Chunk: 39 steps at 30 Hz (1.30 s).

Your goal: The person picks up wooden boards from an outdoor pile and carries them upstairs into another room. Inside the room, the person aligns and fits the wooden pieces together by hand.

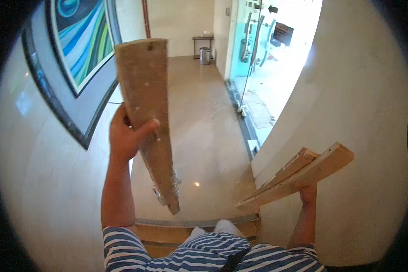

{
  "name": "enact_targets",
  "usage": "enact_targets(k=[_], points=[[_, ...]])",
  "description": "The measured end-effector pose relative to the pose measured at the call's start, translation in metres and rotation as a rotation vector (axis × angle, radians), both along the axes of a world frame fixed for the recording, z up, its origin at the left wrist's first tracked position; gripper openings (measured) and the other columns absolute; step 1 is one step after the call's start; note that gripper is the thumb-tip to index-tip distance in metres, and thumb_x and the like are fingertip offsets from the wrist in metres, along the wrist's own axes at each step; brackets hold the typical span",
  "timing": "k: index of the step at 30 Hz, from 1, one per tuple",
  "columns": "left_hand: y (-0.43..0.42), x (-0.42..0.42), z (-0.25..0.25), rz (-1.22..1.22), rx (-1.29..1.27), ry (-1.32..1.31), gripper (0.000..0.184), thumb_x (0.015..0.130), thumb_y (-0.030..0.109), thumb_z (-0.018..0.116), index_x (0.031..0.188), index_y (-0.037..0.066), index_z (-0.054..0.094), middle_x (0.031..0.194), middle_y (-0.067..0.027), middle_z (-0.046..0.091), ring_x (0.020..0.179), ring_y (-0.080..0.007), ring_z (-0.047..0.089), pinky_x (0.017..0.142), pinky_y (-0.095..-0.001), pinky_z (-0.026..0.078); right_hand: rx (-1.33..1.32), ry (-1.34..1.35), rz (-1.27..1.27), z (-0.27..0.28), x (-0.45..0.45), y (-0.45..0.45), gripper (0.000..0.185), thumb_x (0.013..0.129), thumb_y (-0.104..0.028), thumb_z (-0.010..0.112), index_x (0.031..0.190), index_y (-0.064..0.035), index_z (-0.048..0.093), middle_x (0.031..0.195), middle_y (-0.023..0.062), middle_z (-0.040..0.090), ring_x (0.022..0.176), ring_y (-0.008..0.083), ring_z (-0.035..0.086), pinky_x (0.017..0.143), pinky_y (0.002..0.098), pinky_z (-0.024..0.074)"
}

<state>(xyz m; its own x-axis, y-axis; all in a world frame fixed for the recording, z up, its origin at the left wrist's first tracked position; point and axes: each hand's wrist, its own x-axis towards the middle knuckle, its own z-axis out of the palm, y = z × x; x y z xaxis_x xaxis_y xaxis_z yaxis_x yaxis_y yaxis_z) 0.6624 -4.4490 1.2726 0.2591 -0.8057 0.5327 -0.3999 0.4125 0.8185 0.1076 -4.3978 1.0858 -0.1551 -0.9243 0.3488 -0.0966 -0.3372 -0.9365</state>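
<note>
My left hand (130, 135) grips a wide, worn wooden board (146, 86) near its middle, thumb across the face and fingers behind. The board stands almost upright, and whitish rough material clings near its narrow lower end. On the right, my right hand (308, 192) is closed round a wooden plank (303, 176), much of the hand hidden behind it. A second wooden piece (291, 167) lies alongside that plank, and both slant up to the right. Whether my fingers touch the second piece I cannot tell.
A step edge (197, 223) crosses just ahead of my feet, with a shiny floor (199, 122) beyond. Framed artwork (84, 38) hangs on the left wall. A glass door (249, 50) stands at the right. Farther back are a metal bin (205, 56) and a small table (202, 39).
</note>
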Motion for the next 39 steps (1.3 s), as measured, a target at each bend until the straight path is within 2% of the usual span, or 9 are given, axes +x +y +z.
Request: enact_targets(k=[4, 7, 10, 13, 14, 16, 21, 29, 39], points=[[-0.099, -0.037, 0.018, -0.15, 0.035, -0.034, 0.07, 0.064, 0.031, 0.088, 0.115, -0.004, 0.056, 0.102, -0.017, 0.067, 0.093, -0.0251, 0.067, 0.083, -0.0367, 0.054, -0.132, -0.046, -0.076, 0.03, -0.008, -0.068, 0.087, 0.064, -0.028, 0.09, 0.131, 0.0016, 0.044, 0.121, 0.0091, 0.056, 0.112, 0.0254, 0.055, 0.097, 0.0397, 0.0463], [-0.162, -0.055, 0.025, -0.241, 0.103, -0.108, 0.074, 0.063, 0.034, 0.088, 0.117, -0.004, 0.055, 0.106, -0.0166, 0.066, 0.097, -0.0253, 0.066, 0.087, -0.0378, 0.052, -0.141, -0.276, -0.045, 0.064, 0.015, -0.114, 0.083, 0.065, -0.026, 0.09, 0.13, 0.0015, 0.045, 0.12, 0.0092, 0.057, 0.11, 0.0254, 0.056, 0.095, 0.0409, 0.0482], [-0.233, -0.085, 0.031, -0.244, 0.164, -0.222, 0.084, 0.06, 0.04, 0.09, 0.122, -0.003, 0.053, 0.109, -0.0152, 0.066, 0.103, -0.0271, 0.063, 0.091, -0.0403, 0.05, -0.079, -0.205, -0.094, 0.063, 0.012, -0.179, 0.084, 0.071, -0.028, 0.086, 0.134, 0.0005, 0.04, 0.126, 0.0105, 0.053, 0.113, 0.0255, 0.054, 0.096, 0.0387, 0.0482], [-0.281, -0.116, 0.042, -0.302, 0.219, -0.196, 0.074, 0.06, 0.032, 0.09, 0.117, -0.002, 0.056, 0.109, -0.0168, 0.066, 0.102, -0.027, 0.064, 0.088, -0.0364, 0.05, -0.149, -0.257, 0.094, 0.107, 0.045, -0.232, 0.088, 0.061, -0.028, 0.092, 0.131, -0.0007, 0.045, 0.122, 0.0098, 0.057, 0.112, 0.0263, 0.056, 0.095, 0.0432, 0.0491], [-0.359, -0.13, 0.055, -0.386, 0.204, -0.122, 0.073, 0.061, 0.031, 0.089, 0.118, -0.002, 0.056, 0.109, -0.0164, 0.066, 0.102, -0.0268, 0.064, 0.088, -0.0363, 0.05, -0.114, -0.237, 0.092, 0.135, 0.044, -0.3, 0.09, 0.061, -0.027, 0.092, 0.133, -0.0014, 0.044, 0.123, 0.0101, 0.057, 0.114, 0.0263, 0.055, 0.096, 0.043, 0.0489], [-0.401, -0.146, 0.037, -0.546, 0.176, 0.038, 0.072, 0.062, 0.029, 0.089, 0.119, -0.002, 0.056, 0.11, -0.0155, 0.066, 0.103, -0.0264, 0.064, 0.089, -0.0361, 0.049, -0.121, -0.26, 0.179, 0.166, 0.062, -0.33, 0.091, 0.062, -0.022, 0.091, 0.136, -0.0024, 0.042, 0.124, 0.0108, 0.056, 0.116, 0.026, 0.054, 0.097, 0.043, 0.0486], [-0.51, -0.201, 0.083, -0.726, 0.219, -0.107, 0.073, 0.063, 0.029, 0.088, 0.121, 0.0, 0.055, 0.112, -0.016, 0.066, 0.105, -0.0257, 0.063, 0.091, -0.0364, 0.048, -0.225, -0.223, 0.306, 0.255, 0.083, -0.45, 0.08, 0.064, -0.015, 0.088, 0.132, -0.0024, 0.048, 0.127, 0.0108, 0.056, 0.119, 0.0246, 0.052, 0.097, 0.0422, 0.0476], [-0.688, -0.235, 0.051, -0.958, 0.169, -0.376, 0.071, 0.066, 0.025, 0.082, 0.126, 0.001, 0.052, 0.113, -0.0181, 0.065, 0.107, -0.0295, 0.062, 0.092, -0.0389, 0.048, -0.035, -0.057, 0.29, 0.261, 0.091, -0.59, 0.065, 0.064, -0.016, 0.089, 0.12, -0.0021, 0.059, 0.113, 0.0082, 0.064, 0.104, 0.0232, 0.061, 0.09, 0.0406, 0.0511], [-0.895, -0.3, 0.008, -1.521, 0.064, -0.36, 0.065, 0.072, 0.023, 0.076, 0.127, -0.001, 0.05, 0.117, -0.0222, 0.061, 0.11, -0.034, 0.059, 0.096, -0.0377, 0.046, 0.078, -0.087, -0.091, 0.247, 0.122, -0.731, 0.065, 0.062, -0.013, 0.089, 0.118, -0.001, 0.06, 0.113, 0.0089, 0.064, 0.104, 0.0224, 0.061, 0.091, 0.0387, 0.0504]])
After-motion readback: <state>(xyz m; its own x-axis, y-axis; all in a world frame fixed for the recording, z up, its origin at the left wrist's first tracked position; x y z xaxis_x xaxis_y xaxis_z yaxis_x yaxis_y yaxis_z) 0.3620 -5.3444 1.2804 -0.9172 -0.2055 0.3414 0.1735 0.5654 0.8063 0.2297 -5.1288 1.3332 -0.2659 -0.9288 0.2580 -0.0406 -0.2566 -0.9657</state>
